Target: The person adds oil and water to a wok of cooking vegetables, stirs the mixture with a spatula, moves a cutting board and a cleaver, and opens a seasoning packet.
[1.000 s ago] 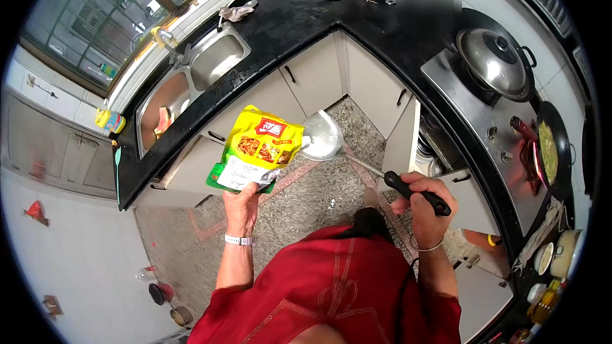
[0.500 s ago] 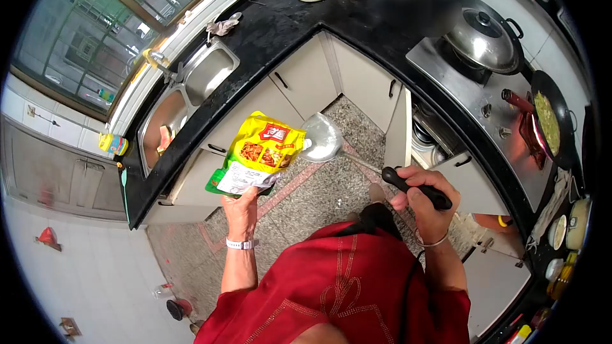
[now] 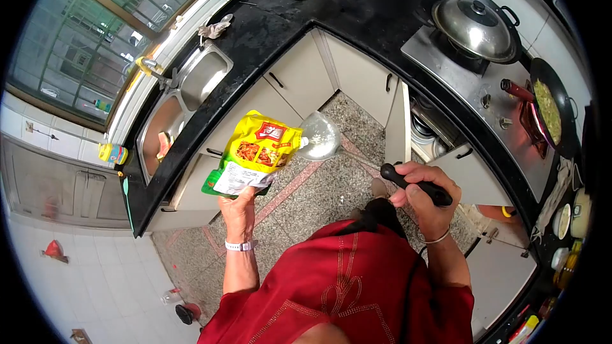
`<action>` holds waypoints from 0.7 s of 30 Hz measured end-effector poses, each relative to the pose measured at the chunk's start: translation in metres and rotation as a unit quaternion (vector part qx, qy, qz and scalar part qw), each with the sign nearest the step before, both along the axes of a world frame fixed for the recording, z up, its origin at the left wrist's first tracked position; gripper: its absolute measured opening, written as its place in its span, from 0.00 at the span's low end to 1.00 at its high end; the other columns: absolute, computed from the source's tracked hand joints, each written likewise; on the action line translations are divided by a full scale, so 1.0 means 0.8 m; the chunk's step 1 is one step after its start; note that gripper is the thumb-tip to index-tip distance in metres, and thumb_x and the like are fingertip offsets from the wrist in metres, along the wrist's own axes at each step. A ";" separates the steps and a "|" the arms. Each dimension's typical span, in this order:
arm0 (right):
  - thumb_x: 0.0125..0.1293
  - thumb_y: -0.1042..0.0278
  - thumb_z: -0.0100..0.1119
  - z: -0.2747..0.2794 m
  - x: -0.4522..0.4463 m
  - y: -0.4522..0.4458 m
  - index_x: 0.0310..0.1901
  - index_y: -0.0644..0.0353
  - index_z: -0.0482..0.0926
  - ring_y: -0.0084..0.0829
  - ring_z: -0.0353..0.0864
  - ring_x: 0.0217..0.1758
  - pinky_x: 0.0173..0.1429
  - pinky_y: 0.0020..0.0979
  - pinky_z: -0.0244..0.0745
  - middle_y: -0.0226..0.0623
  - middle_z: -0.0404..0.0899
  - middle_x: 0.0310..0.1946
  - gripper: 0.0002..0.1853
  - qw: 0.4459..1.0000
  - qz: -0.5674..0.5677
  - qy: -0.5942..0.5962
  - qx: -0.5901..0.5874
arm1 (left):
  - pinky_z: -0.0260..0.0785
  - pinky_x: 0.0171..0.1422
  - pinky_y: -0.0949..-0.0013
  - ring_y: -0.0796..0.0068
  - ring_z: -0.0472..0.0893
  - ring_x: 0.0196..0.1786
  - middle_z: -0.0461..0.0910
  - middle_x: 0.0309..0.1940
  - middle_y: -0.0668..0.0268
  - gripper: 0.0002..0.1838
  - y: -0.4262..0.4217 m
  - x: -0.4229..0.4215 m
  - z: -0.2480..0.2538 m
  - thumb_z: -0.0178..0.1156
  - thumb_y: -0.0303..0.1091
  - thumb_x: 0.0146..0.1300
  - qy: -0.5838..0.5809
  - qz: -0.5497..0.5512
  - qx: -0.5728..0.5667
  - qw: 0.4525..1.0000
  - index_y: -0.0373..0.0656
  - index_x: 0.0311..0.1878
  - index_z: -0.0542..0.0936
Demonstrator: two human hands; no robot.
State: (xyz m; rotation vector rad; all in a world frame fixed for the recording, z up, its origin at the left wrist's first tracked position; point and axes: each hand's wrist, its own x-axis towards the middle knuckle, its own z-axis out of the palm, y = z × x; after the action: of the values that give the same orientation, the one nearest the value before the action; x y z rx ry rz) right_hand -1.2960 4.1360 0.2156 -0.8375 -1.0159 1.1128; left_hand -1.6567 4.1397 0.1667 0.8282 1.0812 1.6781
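My left hand (image 3: 238,210) grips the lower end of a yellow and green pouch (image 3: 255,153) with a white label. The pouch's small spout points right, at the edge of a metal spatula's wide head (image 3: 320,137). My right hand (image 3: 431,197) is wrapped round the spatula's black handle (image 3: 414,185). Both are held out over the floor in front of my red top. Whether anything leaves the spout is too small to tell.
A lidded wok (image 3: 475,28) and a pan with green and yellow food (image 3: 547,111) stand on the steel stove (image 3: 440,57). At the left is a double sink (image 3: 205,76). A cupboard door (image 3: 398,124) hangs open below the black counter (image 3: 319,9).
The view has shifted, so the stove and sink sit a little further left. Both hands keep their holds, and pouch and spatula stay close together.
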 end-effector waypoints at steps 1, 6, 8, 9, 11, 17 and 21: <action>0.59 0.84 0.58 0.000 0.000 0.001 0.39 0.73 0.79 0.29 0.86 0.29 0.40 0.27 0.84 0.58 0.82 0.46 0.06 1.000 0.002 0.003 -0.001 | 0.73 0.64 0.58 0.64 0.81 0.56 0.80 0.56 0.58 0.28 0.001 0.001 0.001 0.67 0.16 0.56 -0.003 0.000 0.001 1.000 0.34 0.62 0.73; 0.60 0.84 0.58 0.005 -0.003 0.003 0.40 0.73 0.79 0.29 0.86 0.30 0.37 0.27 0.84 0.58 0.81 0.47 0.07 1.000 0.007 -0.001 0.001 | 0.73 0.64 0.58 0.64 0.81 0.56 0.80 0.56 0.58 0.27 0.004 -0.010 -0.013 0.65 0.15 0.56 0.008 -0.006 -0.030 0.999 0.33 0.61 0.73; 0.60 0.83 0.58 0.004 -0.004 0.003 0.40 0.73 0.79 0.30 0.86 0.30 0.36 0.26 0.85 0.58 0.81 0.47 0.07 1.000 0.005 0.004 -0.005 | 0.73 0.64 0.58 0.64 0.81 0.56 0.80 0.56 0.58 0.27 0.005 -0.010 -0.014 0.65 0.14 0.57 -0.007 -0.008 -0.032 0.999 0.33 0.61 0.73; 0.60 0.83 0.59 0.004 -0.004 0.003 0.40 0.73 0.78 0.30 0.86 0.30 0.36 0.26 0.85 0.57 0.81 0.47 0.07 1.000 0.005 0.006 -0.007 | 0.73 0.64 0.58 0.64 0.81 0.56 0.80 0.56 0.58 0.27 0.006 -0.009 -0.015 0.64 0.14 0.57 -0.013 -0.007 -0.029 0.999 0.34 0.61 0.73; 0.60 0.83 0.59 0.004 -0.004 0.003 0.40 0.73 0.79 0.30 0.86 0.31 0.36 0.27 0.85 0.57 0.81 0.47 0.06 1.000 0.004 0.002 -0.009 | 0.73 0.64 0.58 0.64 0.81 0.56 0.80 0.56 0.58 0.27 0.007 -0.010 -0.016 0.64 0.14 0.57 -0.021 -0.005 -0.025 0.999 0.34 0.61 0.73; 0.61 0.82 0.59 0.005 -0.006 0.004 0.40 0.74 0.78 0.30 0.86 0.31 0.35 0.27 0.85 0.58 0.81 0.48 0.06 1.000 0.004 0.008 -0.016 | 0.72 0.65 0.57 0.64 0.81 0.56 0.80 0.56 0.59 0.28 0.010 -0.013 -0.018 0.65 0.15 0.56 -0.032 -0.005 -0.003 0.999 0.35 0.62 0.73; 0.61 0.82 0.59 0.007 -0.008 0.004 0.40 0.74 0.78 0.30 0.86 0.31 0.35 0.27 0.85 0.58 0.81 0.48 0.06 1.000 0.000 0.002 -0.025 | 0.73 0.64 0.56 0.63 0.82 0.56 0.80 0.56 0.59 0.28 0.010 -0.016 -0.024 0.66 0.15 0.56 -0.003 0.000 -0.014 1.000 0.35 0.62 0.74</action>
State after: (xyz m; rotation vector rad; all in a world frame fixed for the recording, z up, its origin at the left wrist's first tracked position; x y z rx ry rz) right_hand -1.3024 4.1393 0.2213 -0.8738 -0.9876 1.1428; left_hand -1.6693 4.1480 0.1473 0.8040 1.0989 1.6603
